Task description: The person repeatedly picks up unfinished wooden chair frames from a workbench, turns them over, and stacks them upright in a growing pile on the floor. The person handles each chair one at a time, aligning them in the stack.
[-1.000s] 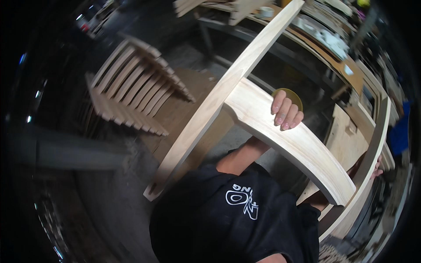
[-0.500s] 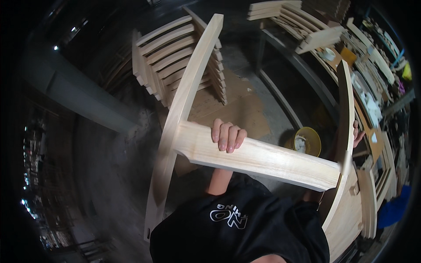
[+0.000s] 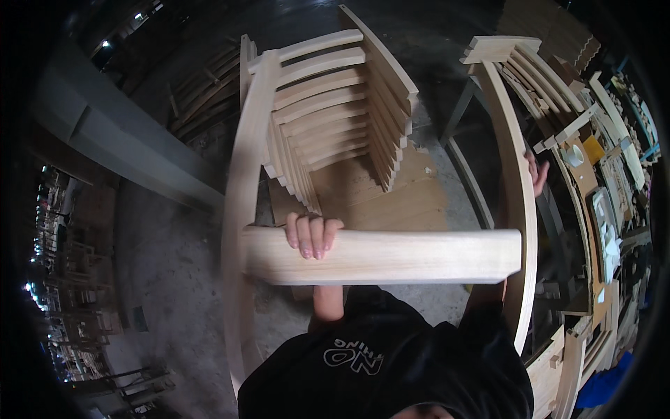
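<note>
A pale wooden frame, like a chair's back frame, spans the view in front of me. It has two long curved side posts joined by a wide crosspiece (image 3: 419,255). My left hand (image 3: 313,236) is closed around the crosspiece near its left end, with the fingers folded over the far edge. At the right post (image 3: 513,153), my right hand (image 3: 537,173) grips the outer side; most of that hand is behind the wood. Beyond the crosspiece stands a stack of similar wooden frames (image 3: 321,108), and the left post overlaps its left side.
Flattened cardboard (image 3: 412,199) lies under the stack. A metal column (image 3: 125,150) slants along the left. To the right, a cluttered bench holds wood pieces, a white cup (image 3: 574,155) and a tray (image 3: 606,223). More frames (image 3: 501,50) rest at the far right.
The held frame has come level from a tilt and now lines up more nearly with the stack. The stack appears closer. Both hands still hold the frame.
</note>
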The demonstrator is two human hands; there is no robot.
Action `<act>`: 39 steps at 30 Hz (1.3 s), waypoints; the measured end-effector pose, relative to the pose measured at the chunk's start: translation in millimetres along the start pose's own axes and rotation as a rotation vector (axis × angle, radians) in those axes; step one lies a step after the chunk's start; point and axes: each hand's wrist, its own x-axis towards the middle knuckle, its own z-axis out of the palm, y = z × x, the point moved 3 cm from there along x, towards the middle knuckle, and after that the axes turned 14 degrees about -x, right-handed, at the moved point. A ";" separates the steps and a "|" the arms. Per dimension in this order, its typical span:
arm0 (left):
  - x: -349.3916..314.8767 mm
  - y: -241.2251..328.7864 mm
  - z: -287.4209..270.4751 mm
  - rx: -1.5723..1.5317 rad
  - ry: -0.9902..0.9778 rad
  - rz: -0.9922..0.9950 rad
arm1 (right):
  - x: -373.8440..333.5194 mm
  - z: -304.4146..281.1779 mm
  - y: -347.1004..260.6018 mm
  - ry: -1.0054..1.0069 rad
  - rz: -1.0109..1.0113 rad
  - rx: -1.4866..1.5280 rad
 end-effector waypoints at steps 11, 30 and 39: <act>106.3 90.7 -48.0 0.030 -0.051 0.137 | -44.7 126.7 38.4 0.041 0.228 0.110; 129.6 103.8 -117.1 0.133 -0.102 0.119 | -149.7 145.0 -48.5 0.302 0.322 -0.573; 117.9 95.2 -114.3 0.229 0.040 0.150 | -127.5 128.4 -47.2 0.233 0.381 -0.479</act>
